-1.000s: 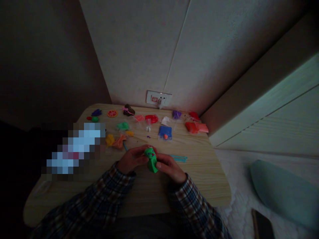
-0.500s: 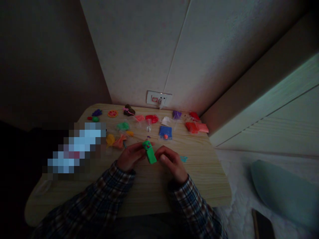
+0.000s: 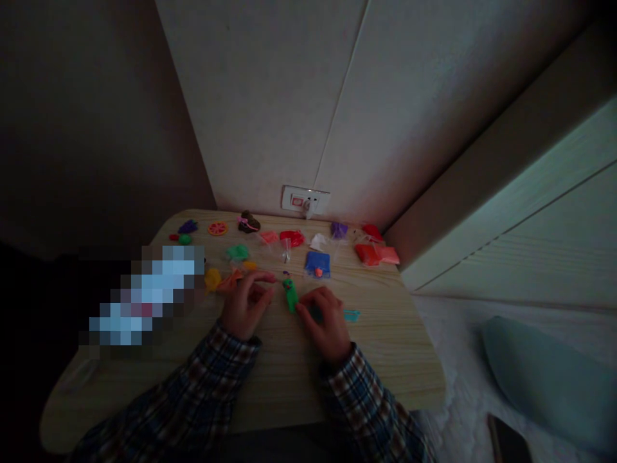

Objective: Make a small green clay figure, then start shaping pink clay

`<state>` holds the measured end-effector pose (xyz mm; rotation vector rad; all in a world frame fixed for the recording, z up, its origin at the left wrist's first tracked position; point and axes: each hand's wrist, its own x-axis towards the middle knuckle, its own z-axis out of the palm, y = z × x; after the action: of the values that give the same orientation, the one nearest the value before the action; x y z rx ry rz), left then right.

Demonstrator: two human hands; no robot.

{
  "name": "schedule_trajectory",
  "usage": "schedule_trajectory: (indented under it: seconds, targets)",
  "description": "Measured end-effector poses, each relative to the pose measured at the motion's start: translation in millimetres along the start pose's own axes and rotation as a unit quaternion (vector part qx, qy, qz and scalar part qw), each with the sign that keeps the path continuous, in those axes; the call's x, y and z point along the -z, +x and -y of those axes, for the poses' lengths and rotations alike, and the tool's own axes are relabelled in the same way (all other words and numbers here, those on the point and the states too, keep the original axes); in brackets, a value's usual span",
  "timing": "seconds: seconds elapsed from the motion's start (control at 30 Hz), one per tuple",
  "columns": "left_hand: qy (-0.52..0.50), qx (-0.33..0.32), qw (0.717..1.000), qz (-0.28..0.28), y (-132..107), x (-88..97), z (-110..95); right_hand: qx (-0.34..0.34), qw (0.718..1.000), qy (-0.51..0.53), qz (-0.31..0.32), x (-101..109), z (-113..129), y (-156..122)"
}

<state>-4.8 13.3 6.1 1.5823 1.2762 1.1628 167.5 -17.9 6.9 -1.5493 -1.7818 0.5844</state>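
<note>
A green clay figure [image 3: 290,297] with a small face-like top in red and dark bits stands out in the middle of the table. The fingertips of my right hand [image 3: 330,325] are pinched together at its lower right edge. Whether the figure rests on the table or is slightly raised, I cannot tell. My left hand [image 3: 245,306] is to the left of the figure, apart from it, thumb and forefinger spread with nothing visible between them. Just beyond the figure lies a tiny purple piece [image 3: 286,273].
Bags of coloured clay, among them a blue bag [image 3: 317,262], a red bag [image 3: 292,238] and a green bag [image 3: 237,251], lie across the wooden table [image 3: 385,366]. A brown clay piece [image 3: 249,222], an orange round slice [image 3: 218,228] and a turquoise tool [image 3: 351,315] are also there.
My left hand has let go of the green figure and moved left, its fingers opening. The figure is now at my right fingertips and appears lower. The view has tilted slightly.
</note>
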Motion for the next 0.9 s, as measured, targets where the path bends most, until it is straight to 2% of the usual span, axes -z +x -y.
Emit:
schedule_trajectory:
  seconds: [0.13,0.33,0.5,0.67,0.9]
  targets:
    - [0.151,-0.1,0.983,-0.007,-2,6.8,-1,-0.012,0.998,-0.054,0.015,-1,5,-4]
    - [0.304,-0.201,0.931,0.015,-10,2.1,-3,-0.012,0.995,-0.098,0.013,-2,7,-6]
    - [0.346,-0.231,0.908,0.042,-15,-4.8,-3,-0.015,0.994,-0.107,0.029,-2,8,-7]
    - [0.382,-0.239,0.891,0.051,-18,-8.1,3,0.015,0.991,-0.119,0.059,-2,10,-8]
    - [0.385,-0.224,0.893,0.069,-20,-8.5,6,0.017,0.988,-0.123,0.089,-5,10,-9]
